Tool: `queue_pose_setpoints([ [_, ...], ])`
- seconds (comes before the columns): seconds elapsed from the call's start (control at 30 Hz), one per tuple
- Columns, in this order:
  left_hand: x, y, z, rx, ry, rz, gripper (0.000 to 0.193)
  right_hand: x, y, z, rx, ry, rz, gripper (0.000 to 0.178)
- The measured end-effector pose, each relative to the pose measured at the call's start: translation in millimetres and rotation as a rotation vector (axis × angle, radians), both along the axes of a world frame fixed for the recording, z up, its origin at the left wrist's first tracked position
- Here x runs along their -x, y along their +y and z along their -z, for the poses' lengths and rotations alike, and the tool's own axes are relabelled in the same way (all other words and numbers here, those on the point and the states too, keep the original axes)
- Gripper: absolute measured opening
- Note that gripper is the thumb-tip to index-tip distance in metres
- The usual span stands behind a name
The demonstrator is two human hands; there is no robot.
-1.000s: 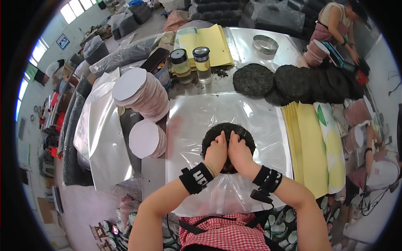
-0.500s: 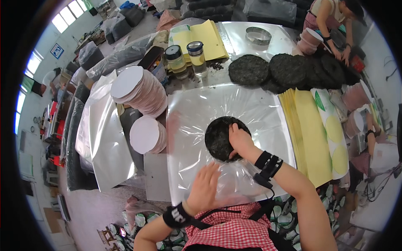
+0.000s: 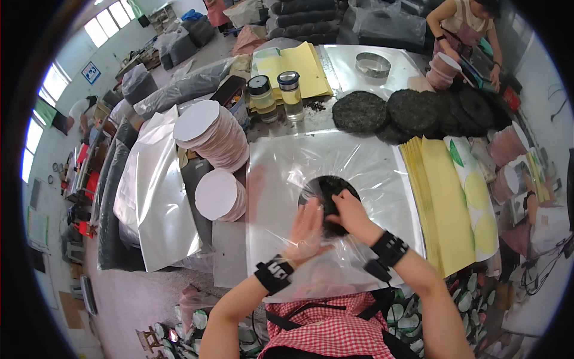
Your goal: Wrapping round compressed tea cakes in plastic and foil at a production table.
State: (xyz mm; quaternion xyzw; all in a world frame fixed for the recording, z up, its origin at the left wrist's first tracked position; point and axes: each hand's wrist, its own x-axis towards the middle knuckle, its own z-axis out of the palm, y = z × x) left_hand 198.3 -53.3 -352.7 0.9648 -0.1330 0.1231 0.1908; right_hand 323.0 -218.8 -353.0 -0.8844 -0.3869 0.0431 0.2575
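In front of me a dark round seaweed cake [image 3: 326, 185] lies on a stack of clear, shiny plastic film [image 3: 278, 161]. Bent over the cake's right side, my right hand [image 3: 354, 214] grips it with fingers and thumb. My left hand [image 3: 306, 230] is at its lower left edge, fingers stretched out and somewhat blurred. Glare from the film runs across that hand. Just right of the film lies a stack of yellow sheets [image 3: 445, 209]. More dark round cakes [image 3: 412, 110] rest beyond the film, overlapping one another.
White paper discs stand in a tall stack [image 3: 218, 140] and a short stack [image 3: 218, 196] to the left. Behind are two lidded glass jars [image 3: 291, 99] and a metal ring [image 3: 373, 64]. A co-worker [image 3: 469, 30] handles something at the far right.
My left hand has moved up and forward to the cake's edge. My right hand stays on the cake with its fingers more bent. The view has shifted slightly.
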Motion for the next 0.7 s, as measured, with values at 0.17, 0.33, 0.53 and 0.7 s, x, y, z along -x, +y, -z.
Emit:
queue_pose_setpoints([
  [0.17,1.6,-18.1,-13.7,-0.024,0.079,-0.036,0.095,34.1,-150.9,1.7,-0.194,-0.238,0.764,0.049],
  [0.33,-1.3,-18.8,-6.7,0.029,0.009,-0.077,0.071,15.7,-211.6,-55.8,-0.842,0.524,0.672,0.033],
  [0.53,-18.7,-38.4,-5.5,0.208,-0.034,-0.337,0.057,41.7,-108.3,21.8,-0.901,0.569,0.390,0.083],
  [0.7,-21.3,-32.3,-31.0,0.312,0.029,-0.359,0.068,18.0,-1.0,-38.0,-0.625,-0.146,0.171,0.071],
])
